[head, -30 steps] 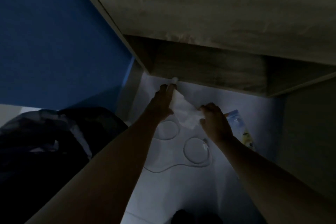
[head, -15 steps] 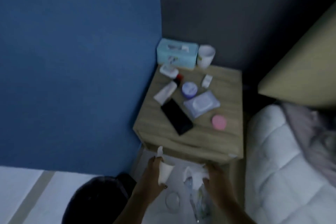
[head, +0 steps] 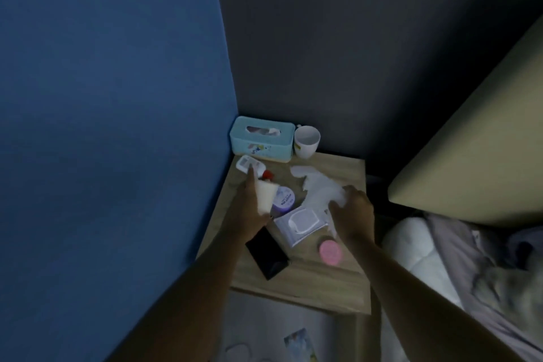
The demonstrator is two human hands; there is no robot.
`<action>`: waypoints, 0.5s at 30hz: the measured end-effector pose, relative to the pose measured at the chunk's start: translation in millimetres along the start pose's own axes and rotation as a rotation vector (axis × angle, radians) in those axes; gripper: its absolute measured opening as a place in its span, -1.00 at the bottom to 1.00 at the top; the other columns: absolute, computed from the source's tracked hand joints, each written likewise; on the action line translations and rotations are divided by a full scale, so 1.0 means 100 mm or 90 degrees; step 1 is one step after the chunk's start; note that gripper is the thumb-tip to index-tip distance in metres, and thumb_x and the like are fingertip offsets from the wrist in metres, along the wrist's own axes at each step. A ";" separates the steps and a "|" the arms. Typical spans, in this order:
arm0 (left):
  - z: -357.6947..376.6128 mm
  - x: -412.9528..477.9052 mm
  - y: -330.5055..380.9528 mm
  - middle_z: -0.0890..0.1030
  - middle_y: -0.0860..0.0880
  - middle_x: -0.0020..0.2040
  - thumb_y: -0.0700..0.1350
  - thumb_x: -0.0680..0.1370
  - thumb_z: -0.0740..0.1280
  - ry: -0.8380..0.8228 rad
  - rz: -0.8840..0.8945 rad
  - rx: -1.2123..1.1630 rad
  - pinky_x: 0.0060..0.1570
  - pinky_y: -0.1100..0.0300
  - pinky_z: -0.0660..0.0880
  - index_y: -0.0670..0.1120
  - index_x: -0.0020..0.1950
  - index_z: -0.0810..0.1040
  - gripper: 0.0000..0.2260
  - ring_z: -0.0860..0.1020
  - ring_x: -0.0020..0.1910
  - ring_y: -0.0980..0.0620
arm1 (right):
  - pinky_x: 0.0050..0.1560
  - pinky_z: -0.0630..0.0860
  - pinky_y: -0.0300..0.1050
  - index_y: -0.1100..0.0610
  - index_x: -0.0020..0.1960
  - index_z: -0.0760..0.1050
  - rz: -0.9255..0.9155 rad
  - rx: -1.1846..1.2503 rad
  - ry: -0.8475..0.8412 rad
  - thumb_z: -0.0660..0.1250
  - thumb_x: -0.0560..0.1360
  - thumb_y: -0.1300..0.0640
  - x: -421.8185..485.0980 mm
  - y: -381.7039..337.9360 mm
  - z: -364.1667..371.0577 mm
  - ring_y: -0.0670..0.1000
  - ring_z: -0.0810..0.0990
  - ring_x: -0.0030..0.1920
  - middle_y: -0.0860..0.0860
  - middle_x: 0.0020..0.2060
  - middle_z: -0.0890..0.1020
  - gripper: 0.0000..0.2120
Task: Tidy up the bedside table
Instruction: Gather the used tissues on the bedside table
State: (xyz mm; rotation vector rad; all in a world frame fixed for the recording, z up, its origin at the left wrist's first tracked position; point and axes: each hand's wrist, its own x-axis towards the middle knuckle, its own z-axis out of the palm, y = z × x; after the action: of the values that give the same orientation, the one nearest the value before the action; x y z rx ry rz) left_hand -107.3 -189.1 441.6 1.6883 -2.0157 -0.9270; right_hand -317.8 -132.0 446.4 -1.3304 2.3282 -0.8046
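The wooden bedside table [head: 308, 279] stands in the corner. My left hand [head: 246, 209] holds a small white cup-shaped thing [head: 266, 195] above the table's left side. My right hand [head: 351, 210] grips a crumpled white tissue [head: 318, 185] that spreads over the table's back right. On the top lie a purple jar [head: 284, 200], a white wipes pack [head: 301, 222], a black phone [head: 266, 253], a pink round lid [head: 330, 251], a small white container [head: 246, 163] and a red-capped item [head: 267, 175].
A light blue tissue box [head: 261, 138] and a white mug [head: 306, 141] stand at the table's back edge against the dark wall. A blue wall runs along the left. The bed [head: 440, 258] and its beige headboard [head: 476, 156] lie right. Below the tabletop, a leaflet [head: 299, 345] lies on a white shelf.
My view rose from under the table to its top. Both hands came up from the lower shelf, the left carrying the white cup-shaped thing and the right the tissue, and now hover over the tabletop.
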 end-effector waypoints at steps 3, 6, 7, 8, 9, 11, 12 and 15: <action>0.25 0.47 -0.03 0.34 -0.21 0.40 -0.21 0.33 0.55 0.011 -0.006 -0.001 0.13 -0.18 0.52 0.00 0.56 -0.21 0.09 0.45 0.29 -0.20 | -0.07 0.51 -0.11 0.18 0.17 0.47 0.004 0.006 -0.010 0.34 0.48 0.13 0.40 0.13 0.31 0.08 0.58 -0.03 0.12 0.01 0.58 -0.72; 0.46 0.82 -0.11 0.25 -0.22 0.48 -0.18 0.36 0.54 0.004 0.021 0.029 0.26 -0.18 0.44 -0.03 0.55 -0.28 0.09 0.38 0.38 -0.21 | -0.07 0.40 -0.19 0.16 0.20 0.44 -0.010 0.014 -0.044 0.35 0.49 0.09 0.61 0.24 0.60 0.01 0.54 -0.01 0.10 0.04 0.57 -0.69; 0.51 0.93 -0.14 0.20 -0.21 0.52 -0.18 0.37 0.53 -0.001 0.032 0.040 0.31 -0.16 0.41 -0.05 0.54 -0.30 0.10 0.33 0.42 -0.19 | -0.07 0.40 -0.19 0.16 0.21 0.44 -0.015 0.024 -0.065 0.36 0.48 0.08 0.65 0.28 0.71 -0.02 0.52 -0.01 0.10 0.06 0.57 -0.67; 0.55 1.03 -0.18 0.15 -0.21 0.54 -0.17 0.38 0.52 -0.004 0.039 0.049 0.34 -0.14 0.37 -0.07 0.54 -0.32 0.10 0.29 0.46 -0.19 | -0.07 0.43 -0.18 0.16 0.22 0.44 -0.022 0.036 -0.090 0.38 0.48 0.07 0.68 0.32 0.80 0.00 0.53 0.00 0.11 0.07 0.57 -0.64; 0.57 1.11 -0.20 0.11 -0.21 0.55 -0.17 0.39 0.52 -0.005 0.039 0.057 0.36 -0.13 0.35 -0.09 0.53 -0.34 0.10 0.26 0.47 -0.19 | -0.05 0.47 -0.16 0.16 0.25 0.43 -0.038 0.041 -0.110 0.39 0.47 0.06 0.70 0.35 0.86 0.04 0.56 0.04 0.12 0.09 0.57 -0.60; 0.59 1.24 -0.23 0.07 -0.22 0.56 -0.19 0.39 0.51 -0.005 0.039 0.072 0.38 -0.11 0.30 -0.12 0.53 -0.33 0.09 0.22 0.49 -0.20 | 0.05 0.50 -0.12 0.14 0.32 0.41 -0.075 0.034 -0.137 0.40 0.46 0.03 0.72 0.38 0.93 0.09 0.57 0.14 0.12 0.16 0.57 -0.52; 0.59 1.30 -0.25 0.05 -0.21 0.57 -0.20 0.39 0.51 -0.005 0.043 0.081 0.39 -0.10 0.27 -0.15 0.53 -0.32 0.08 0.19 0.50 -0.20 | 0.06 0.47 -0.15 0.13 0.35 0.39 -0.087 0.038 -0.143 0.41 0.46 0.02 0.74 0.39 0.96 0.08 0.56 0.16 0.11 0.18 0.57 -0.49; 0.58 1.44 -0.29 0.02 -0.20 0.57 -0.22 0.39 0.51 -0.015 0.060 0.088 0.43 -0.02 0.18 -0.19 0.54 -0.26 0.04 0.15 0.52 -0.17 | 0.09 0.42 -0.21 0.10 0.39 0.33 -0.094 0.078 -0.143 0.43 0.45 0.03 0.74 0.45 1.01 0.05 0.53 0.22 0.07 0.23 0.55 -0.43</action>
State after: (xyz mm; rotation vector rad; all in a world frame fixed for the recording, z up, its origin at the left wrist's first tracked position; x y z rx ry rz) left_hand -155.4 -314.9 359.7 1.6421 -2.2005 -0.7964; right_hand -330.8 -208.3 338.4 -1.4702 1.9967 -0.7830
